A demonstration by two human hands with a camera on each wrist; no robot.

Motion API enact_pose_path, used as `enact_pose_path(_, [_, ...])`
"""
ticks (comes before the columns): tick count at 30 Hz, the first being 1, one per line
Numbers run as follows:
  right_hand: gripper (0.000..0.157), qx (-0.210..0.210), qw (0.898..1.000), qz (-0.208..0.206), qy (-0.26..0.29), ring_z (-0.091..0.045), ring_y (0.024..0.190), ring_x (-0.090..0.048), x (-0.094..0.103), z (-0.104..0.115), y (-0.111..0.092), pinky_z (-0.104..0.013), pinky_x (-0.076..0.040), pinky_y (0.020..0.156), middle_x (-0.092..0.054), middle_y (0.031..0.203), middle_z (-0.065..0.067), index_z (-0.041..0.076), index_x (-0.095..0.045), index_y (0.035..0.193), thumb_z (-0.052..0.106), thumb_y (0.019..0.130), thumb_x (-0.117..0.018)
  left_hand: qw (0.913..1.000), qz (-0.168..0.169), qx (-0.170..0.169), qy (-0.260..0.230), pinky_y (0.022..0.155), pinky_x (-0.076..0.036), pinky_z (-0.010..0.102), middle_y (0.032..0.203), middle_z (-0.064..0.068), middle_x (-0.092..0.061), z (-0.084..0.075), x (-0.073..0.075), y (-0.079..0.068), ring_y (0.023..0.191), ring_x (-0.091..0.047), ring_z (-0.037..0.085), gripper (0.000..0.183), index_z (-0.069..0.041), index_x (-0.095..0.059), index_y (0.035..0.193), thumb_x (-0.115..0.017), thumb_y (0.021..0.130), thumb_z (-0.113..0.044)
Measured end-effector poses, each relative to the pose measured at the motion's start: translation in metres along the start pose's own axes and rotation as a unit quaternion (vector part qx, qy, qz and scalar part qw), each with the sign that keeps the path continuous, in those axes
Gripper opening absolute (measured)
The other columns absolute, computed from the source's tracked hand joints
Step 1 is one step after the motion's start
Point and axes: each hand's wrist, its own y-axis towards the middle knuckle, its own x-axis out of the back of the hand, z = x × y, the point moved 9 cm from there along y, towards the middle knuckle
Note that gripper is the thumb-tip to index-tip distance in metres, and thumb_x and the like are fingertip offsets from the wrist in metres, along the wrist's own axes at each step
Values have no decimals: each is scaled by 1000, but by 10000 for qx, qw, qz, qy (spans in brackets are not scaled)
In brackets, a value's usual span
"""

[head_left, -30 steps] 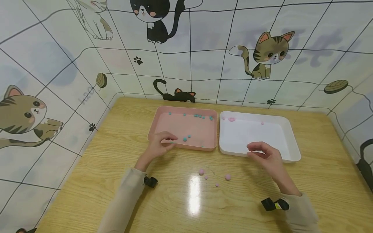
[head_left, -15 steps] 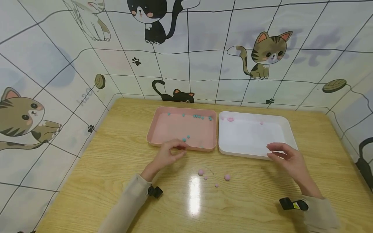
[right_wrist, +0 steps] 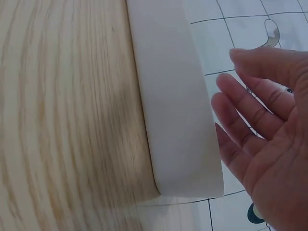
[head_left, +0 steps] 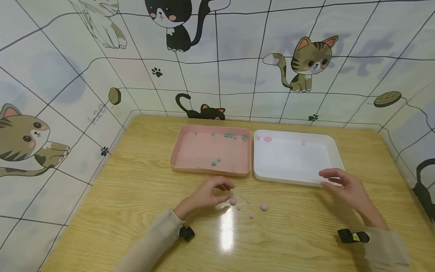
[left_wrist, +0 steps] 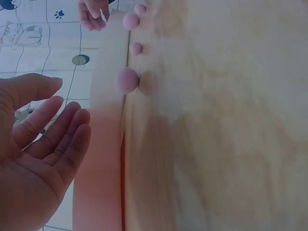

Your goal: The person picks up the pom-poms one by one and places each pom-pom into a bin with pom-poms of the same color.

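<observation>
My left hand (head_left: 209, 193) hovers over the wood table, fingers loosely bent, just left of a pink ball (head_left: 233, 201). In the left wrist view its palm (left_wrist: 36, 180) holds nothing. Another large pink ball (head_left: 264, 206) lies farther right, with two smaller ones, a small pink ball (head_left: 239, 208) and a second small ball (head_left: 251, 216), nearby. My right hand (head_left: 348, 189) is at the front right of the white tray (head_left: 289, 158). Nothing sits between its relaxed fingers (right_wrist: 240, 115) in the right wrist view.
A pink tray (head_left: 200, 151) stands left of the white one, with several teal balls (head_left: 213, 163) scattered inside. Several pink pieces (head_left: 267, 139) lie along the white tray's back. A patterned cat wall covering (head_left: 238, 75) rises behind the table (head_left: 142, 181).
My left hand has moved from the pink tray's front edge right and nearer, to the pink balls; a teal ball now shows where it was. My right hand has shifted right along the white tray.
</observation>
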Motion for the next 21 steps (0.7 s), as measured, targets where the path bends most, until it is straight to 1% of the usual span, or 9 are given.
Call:
enact_pose_path(5, [23, 85, 9989, 248, -386, 11, 90, -54, -1, -4, 2, -4, -41, 78, -65, 94, 13, 0, -65, 98, -9, 78, -70, 9994, 303, 181, 71, 81, -51, 29, 101, 17, -66, 2, -13, 0, 91, -63, 26, 25, 7, -63, 103, -72, 81, -2])
enact_pose_path(8, [21, 180, 9977, 393, -525, 11, 88, -54, -3, -6, 2, -4, -42, 77, -66, 90, 9, 1, -66, 94, -9, 77, -70, 9984, 461, 300, 110, 84, -50, 27, 101, 16, -66, 4, -18, 1, 93, -62, 26, 25, 7, -63, 104, -70, 81, -1])
enact_pose_path(11, [20, 208, 9968, 470, -607, 12, 86, -54, -5, -8, 3, -4, -42, 75, -67, 86, 7, 2, -68, 91, -11, 76, -70, 9970, 610, 387, 261, 85, -49, 26, 102, 15, -66, 6, -23, 1, 94, -62, 25, 24, 6, -63, 104, -68, 82, 0])
enact_pose_path(16, [19, 47, 9951, 554, -815, 13, 83, -53, -5, -12, 3, -4, -42, 71, -66, 83, 11, 4, -69, 86, -11, 75, -70, 9943, 794, 449, 551, 86, -47, 24, 103, 13, -66, 7, -29, 3, 95, -61, 22, 22, 5, -63, 105, -66, 84, 0])
enact_pose_path(21, [20, -72, 9932, 629, -974, 10, 77, -54, -6, -14, 3, -5, -43, 68, -65, 80, 11, 6, -69, 84, -11, 74, -70, 9908, 975, 657, 666, 85, -47, 21, 104, 11, -65, 10, -34, 4, 96, -60, 19, 22, 3, -63, 106, -65, 84, 1])
